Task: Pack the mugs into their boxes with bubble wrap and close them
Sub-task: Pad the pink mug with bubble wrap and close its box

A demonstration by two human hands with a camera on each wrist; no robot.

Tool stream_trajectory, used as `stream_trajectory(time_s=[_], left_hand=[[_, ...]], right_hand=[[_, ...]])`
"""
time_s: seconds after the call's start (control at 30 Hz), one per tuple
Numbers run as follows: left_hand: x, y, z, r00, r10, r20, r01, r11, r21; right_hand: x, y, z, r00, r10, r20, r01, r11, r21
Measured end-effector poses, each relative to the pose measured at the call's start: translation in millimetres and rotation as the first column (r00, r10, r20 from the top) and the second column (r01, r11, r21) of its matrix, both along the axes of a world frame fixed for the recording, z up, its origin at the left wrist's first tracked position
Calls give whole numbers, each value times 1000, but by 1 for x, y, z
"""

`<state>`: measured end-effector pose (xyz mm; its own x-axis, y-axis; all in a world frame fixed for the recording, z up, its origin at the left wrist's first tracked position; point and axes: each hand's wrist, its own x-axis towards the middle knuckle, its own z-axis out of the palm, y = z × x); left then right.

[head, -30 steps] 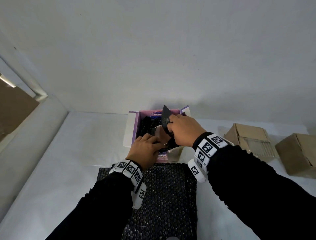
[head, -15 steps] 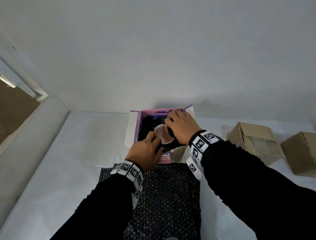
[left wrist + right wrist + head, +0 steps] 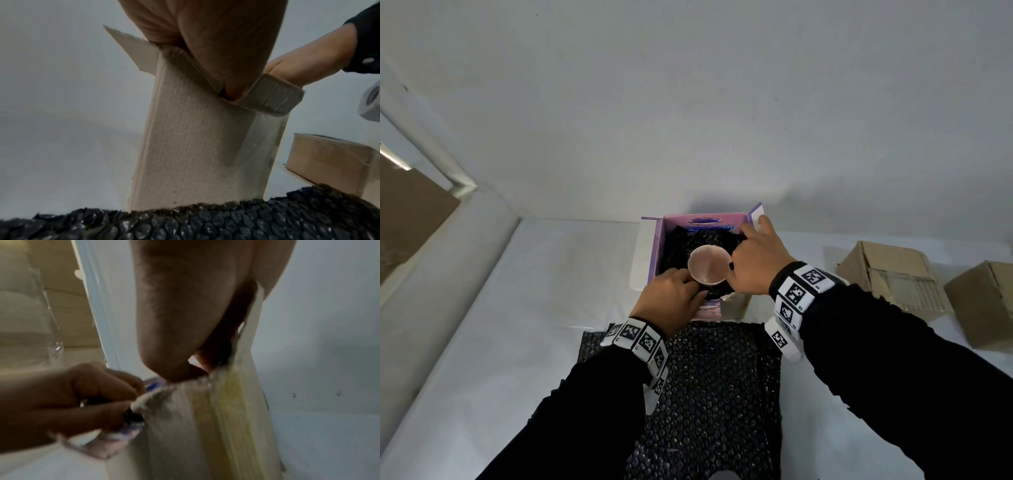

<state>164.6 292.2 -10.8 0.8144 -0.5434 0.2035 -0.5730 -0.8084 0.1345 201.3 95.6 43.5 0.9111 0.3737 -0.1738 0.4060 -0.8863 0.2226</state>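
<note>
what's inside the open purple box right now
A pink mug, mouth up, sits in black bubble wrap lining the box. The left hand and right hand reach in beside it. The mug's lower body and the box floor are hidden.

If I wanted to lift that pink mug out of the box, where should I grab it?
Probably by its rim, from straight above. The mug stands upright, mouth up, inside the box, with black bubble wrap packed around its sides, so only the rim is free.

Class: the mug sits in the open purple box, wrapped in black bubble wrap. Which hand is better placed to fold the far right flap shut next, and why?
Probably the right hand: its fingers already reach the far right flap of the purple box, while the left hand sits at the mug.
</note>
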Motion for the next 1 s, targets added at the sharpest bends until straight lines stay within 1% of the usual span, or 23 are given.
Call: stream_trajectory(time_s=[0.07, 0.1, 0.13, 0.2, 0.27, 0.43, 0.53, 0.6, 0.63, 0.7, 0.77, 0.83, 0.9, 0.93, 1.0], left_hand=[[-2, 0, 5, 994, 44, 98, -52, 995, 80], [-2, 0, 9, 989, 82, 121, -94, 990, 101], [-2, 1, 12, 985, 120, 122, -135, 984, 116], [-3, 4, 18, 978, 194, 78, -203, 970, 136], [-6, 7, 20, 972, 231, 38, -235, 957, 173], [-10, 8, 24, 964, 264, -17, -247, 922, 298], [-7, 7, 27, 960, 270, -71, -231, 912, 338], [-6, 9, 28, 964, 243, -106, -195, 919, 342], [-6, 11, 29, 966, 226, -127, -173, 927, 334], [-4, 13, 31, 965, 193, -178, -138, 950, 279], [-2, 14, 36, 959, 165, -232, -125, 976, 178], [3, 14, 36, 952, 146, -270, -120, 987, 111], [7, 11, 37, 952, 163, -260, -152, 986, 63], [8, 9, 37, 955, 197, -220, -185, 980, 73], [6, 5, 37, 953, 288, -94, -272, 950, 153]], right_hand=[[-4, 0, -3, 999, -22, -35, 23, 1000, 13], [-4, 0, -3, 1000, -25, -16, 25, 1000, 14], [-5, 0, -2, 999, -18, 26, 18, 1000, 15], [-5, -2, 0, 992, -5, 129, -3, 998, 65], [-8, -6, 0, 989, 2, 149, -19, 993, 115], [-11, -11, -2, 1000, 5, 22, -7, 995, 101], [-10, -11, -4, 998, 27, -48, -24, 998, 62], [-8, -12, -4, 996, 38, -76, -35, 999, 36], [-8, -13, -4, 997, 49, -57, -46, 998, 45], [-9, -18, -5, 994, 79, 77, -87, 992, 92], [-12, -25, -10, 974, 95, 204, -124, 983, 137], [-16, -28, -14, 981, 97, 167, -121, 982, 142], [-17, -27, -14, 994, 84, 69, -92, 988, 126], [-16, -26, -12, 996, 80, 44, -84, 990, 113], [-16, -21, -7, 994, 87, 58, -93, 990, 102]])
